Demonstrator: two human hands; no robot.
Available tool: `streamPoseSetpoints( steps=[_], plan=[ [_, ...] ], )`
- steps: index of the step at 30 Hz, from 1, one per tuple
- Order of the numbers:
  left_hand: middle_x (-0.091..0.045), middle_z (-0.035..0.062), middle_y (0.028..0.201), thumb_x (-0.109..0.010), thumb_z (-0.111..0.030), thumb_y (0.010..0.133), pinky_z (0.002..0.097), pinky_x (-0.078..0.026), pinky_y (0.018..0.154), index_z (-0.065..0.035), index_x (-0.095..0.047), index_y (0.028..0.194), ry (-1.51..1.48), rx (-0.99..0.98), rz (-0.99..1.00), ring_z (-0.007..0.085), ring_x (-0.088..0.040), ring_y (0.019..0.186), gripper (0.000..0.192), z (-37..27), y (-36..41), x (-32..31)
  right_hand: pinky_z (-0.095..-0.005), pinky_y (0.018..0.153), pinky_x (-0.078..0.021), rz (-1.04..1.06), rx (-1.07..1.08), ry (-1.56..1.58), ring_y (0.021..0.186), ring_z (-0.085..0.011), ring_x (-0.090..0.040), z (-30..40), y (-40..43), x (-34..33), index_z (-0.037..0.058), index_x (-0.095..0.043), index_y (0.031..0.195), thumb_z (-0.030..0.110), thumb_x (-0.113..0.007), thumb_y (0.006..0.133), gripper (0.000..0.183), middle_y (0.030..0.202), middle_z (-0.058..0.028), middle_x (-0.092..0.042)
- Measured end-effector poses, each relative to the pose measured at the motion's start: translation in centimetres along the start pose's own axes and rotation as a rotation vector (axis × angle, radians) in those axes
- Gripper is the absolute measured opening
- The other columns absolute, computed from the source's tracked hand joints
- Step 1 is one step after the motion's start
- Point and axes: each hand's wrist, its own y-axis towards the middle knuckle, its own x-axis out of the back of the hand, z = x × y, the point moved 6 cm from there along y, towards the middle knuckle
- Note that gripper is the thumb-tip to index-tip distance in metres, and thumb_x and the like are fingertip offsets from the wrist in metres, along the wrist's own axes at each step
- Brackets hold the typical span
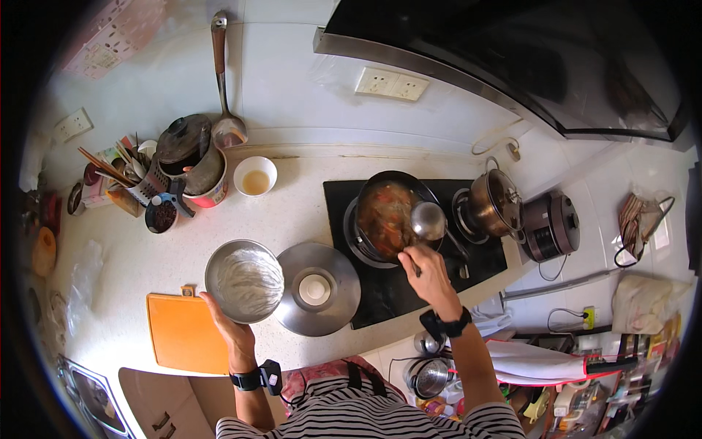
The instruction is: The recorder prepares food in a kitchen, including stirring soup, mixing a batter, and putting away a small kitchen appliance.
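Note:
My left hand (235, 332) holds a metal bowl (244, 281) tilted towards me, its inside smeared with a white residue. My right hand (432, 279) is closed around the handle of a metal ladle (429, 219); most of that handle is hidden by the fingers. The ladle's rounded head is over the right side of a black wok (421, 185), where a reddish-brown stew (385, 215) covers the bottom. The wok sits on the left burner of a black gas hob (386, 300). Beside the hob lies a domed metal lid (340, 280) with a pale knob, just right of the bowl.
An orange cutting board (186, 335) lies at the counter's front edge. Behind it stand a white bowl of liquid (255, 176), a lidded pot (197, 178) and a utensil holder (148, 189). A steel pot (491, 203) occupies the right burner, near an electric cooker (548, 228). The range hood (466, 60) overhangs.

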Motion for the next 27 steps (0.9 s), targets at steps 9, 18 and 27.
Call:
streamPoseSetpoints(
  steps=[9,18,27],
  plan=[
    [-0.049,0.0145,0.132,-0.034,-0.061,0.095,0.0376,-0.041,0.102,-0.0022,-0.042,0.136,0.019,0.02,-0.024,0.0253,-0.05,0.121,0.072,0.2,-0.4,-0.7,-0.0419,0.063,-0.048,-0.042,0.036,0.169,0.07,-0.0374,-0.06,0.4,0.0,0.9,-0.0022,-0.06,0.087,0.008,-0.062,0.087,0.01,0.078,-0.0179,-0.061],
    [-0.049,0.0147,0.133,-0.034,-0.062,0.095,0.0385,-0.041,0.102,-0.0024,-0.041,0.137,0.014,0.033,0.009,0.0256,-0.049,0.122,0.073,0.8,-0.2,-0.6,-0.0399,0.067,-0.0503,-0.101,0.084,0.195,0.076,-0.0352,-0.062,-0.1,0.7,0.7,-0.0029,-0.062,0.094,0.008,-0.064,0.087,0.013,0.086,-0.0182,-0.064],
    [-0.048,0.0143,0.134,-0.033,-0.063,0.095,0.0391,-0.042,0.102,-0.0038,-0.041,0.137,0.002,0.019,0.001,0.0261,-0.049,0.122,0.073,0.6,0.0,-0.4,-0.0415,0.068,-0.0498,-0.081,0.038,0.124,0.076,-0.0378,-0.061,-0.5,0.7,0.7,-0.0033,-0.062,0.091,0.009,-0.063,0.087,0.013,0.084,-0.0191,-0.063]
  ],
)
